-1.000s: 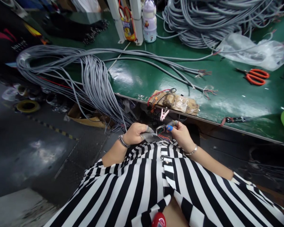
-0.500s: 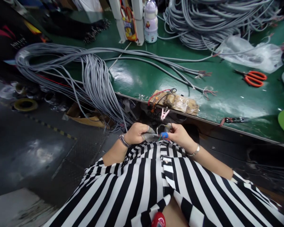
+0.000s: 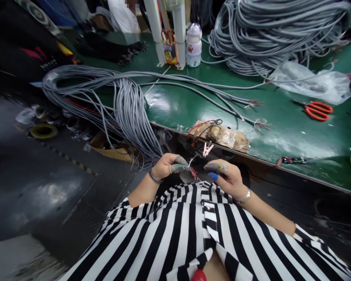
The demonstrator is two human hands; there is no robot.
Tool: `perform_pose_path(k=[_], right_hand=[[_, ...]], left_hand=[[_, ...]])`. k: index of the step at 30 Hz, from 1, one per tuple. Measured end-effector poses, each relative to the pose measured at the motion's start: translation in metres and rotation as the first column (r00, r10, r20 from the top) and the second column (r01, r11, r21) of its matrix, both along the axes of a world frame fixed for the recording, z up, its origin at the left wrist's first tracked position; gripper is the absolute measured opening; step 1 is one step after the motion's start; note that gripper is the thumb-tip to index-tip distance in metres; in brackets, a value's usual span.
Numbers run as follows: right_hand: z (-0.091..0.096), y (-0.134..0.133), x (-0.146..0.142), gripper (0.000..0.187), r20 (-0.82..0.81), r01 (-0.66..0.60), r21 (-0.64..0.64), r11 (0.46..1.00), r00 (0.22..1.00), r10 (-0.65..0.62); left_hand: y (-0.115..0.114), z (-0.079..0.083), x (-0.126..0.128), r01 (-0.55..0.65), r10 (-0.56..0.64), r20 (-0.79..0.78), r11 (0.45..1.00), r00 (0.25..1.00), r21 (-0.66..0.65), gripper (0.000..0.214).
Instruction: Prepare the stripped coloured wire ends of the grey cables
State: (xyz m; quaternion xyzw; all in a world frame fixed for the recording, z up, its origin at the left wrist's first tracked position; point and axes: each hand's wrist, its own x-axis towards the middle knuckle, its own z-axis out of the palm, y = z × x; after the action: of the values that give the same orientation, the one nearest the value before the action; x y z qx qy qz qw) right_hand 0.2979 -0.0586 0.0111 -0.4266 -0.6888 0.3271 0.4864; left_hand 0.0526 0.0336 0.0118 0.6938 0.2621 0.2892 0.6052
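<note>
while my left hand [image 3: 169, 166] pinches the grey cable end [image 3: 183, 168] tight, i note my right hand [image 3: 228, 176] just right of its coloured wires [image 3: 193, 173], fingers parted, holding nothing.

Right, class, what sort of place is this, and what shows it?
Probably a cable-assembly workshop: heaps of grey cable on a green workbench, orange scissors lying on it, and the left hand pinching stripped coloured wires.
</note>
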Motion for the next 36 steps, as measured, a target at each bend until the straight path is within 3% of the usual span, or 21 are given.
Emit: perform_pose_path(k=[4, 8, 10, 13, 15, 17, 18, 19, 21, 24, 29, 31, 36], right_hand=[[-0.001, 0.006, -0.015, 0.04, 0.185, -0.25, 0.128, 0.96, 0.957, 0.225], [-0.001, 0.01, -0.015, 0.034, 0.356, -0.226, 0.179, 0.957, 0.922, 0.151], [0.001, 0.012, -0.005, 0.026, 0.361, -0.238, 0.156, 0.959, 0.917, 0.168], [-0.001, 0.016, 0.013, 0.017, 0.192, -0.199, 0.08, 0.977, 0.964, 0.181], [-0.01, 0.018, 0.022, 0.018, -0.049, -0.023, -0.056, 0.998, 0.999, 0.021], [-0.023, 0.021, 0.026, 0.028, -0.319, 0.121, -0.29, 0.949, 0.923, -0.215], [-0.029, 0.022, 0.025, 0.034, -0.419, 0.125, -0.408, 0.904, 0.854, -0.307], [-0.035, 0.023, 0.024, 0.04, -0.488, 0.091, -0.501, 0.861, 0.792, -0.367], [-0.042, 0.027, 0.018, 0.05, -0.555, -0.03, -0.595, 0.803, 0.739, -0.383], [-0.043, 0.036, 0.006, 0.057, -0.6, -0.158, -0.606, 0.78, 0.735, -0.317], [-0.044, 0.054, -0.01, 0.056, -0.666, -0.256, -0.547, 0.797, 0.71, -0.228], [-0.046, 0.059, -0.013, 0.055, -0.705, -0.29, -0.533, 0.794, 0.671, -0.228], [-0.043, 0.065, -0.017, 0.054, -0.806, -0.45, -0.523, 0.724, 0.536, -0.25]], left_hand=[[-0.004, 0.002, 0.01, 0.127, -0.126, 0.03, 0.989, 0.992, -0.074, 0.041], [-0.007, 0.003, 0.011, 0.192, -0.194, -0.012, 0.976, 0.981, -0.107, 0.04], [-0.006, 0.005, 0.009, 0.221, -0.228, -0.05, 0.968, 0.972, -0.118, 0.036], [-0.002, 0.009, 0.004, 0.277, -0.287, -0.078, 0.954, 0.955, -0.112, 0.032], [0.0, 0.008, 0.003, 0.282, -0.289, -0.065, 0.954, 0.955, -0.099, 0.029], [0.0, 0.005, 0.003, 0.215, -0.218, -0.023, 0.972, 0.976, -0.093, 0.03], [-0.001, 0.003, 0.004, 0.154, -0.155, 0.001, 0.984, 0.988, -0.092, 0.031], [-0.002, 0.001, 0.006, 0.082, -0.08, 0.02, 0.993, 0.997, -0.09, 0.033], [-0.004, -0.003, 0.012, -0.055, 0.057, 0.038, 0.996, 0.998, -0.074, 0.035], [-0.007, -0.007, 0.026, -0.163, 0.163, 0.024, 0.987, 0.986, -0.002, 0.031], [-0.007, -0.011, 0.044, -0.173, 0.174, -0.005, 0.983, 0.985, 0.062, 0.032], [-0.006, -0.013, 0.047, -0.185, 0.185, -0.012, 0.982, 0.983, 0.028, 0.035], [-0.002, -0.021, 0.05, -0.199, 0.198, -0.028, 0.979, 0.98, -0.044, 0.04]])
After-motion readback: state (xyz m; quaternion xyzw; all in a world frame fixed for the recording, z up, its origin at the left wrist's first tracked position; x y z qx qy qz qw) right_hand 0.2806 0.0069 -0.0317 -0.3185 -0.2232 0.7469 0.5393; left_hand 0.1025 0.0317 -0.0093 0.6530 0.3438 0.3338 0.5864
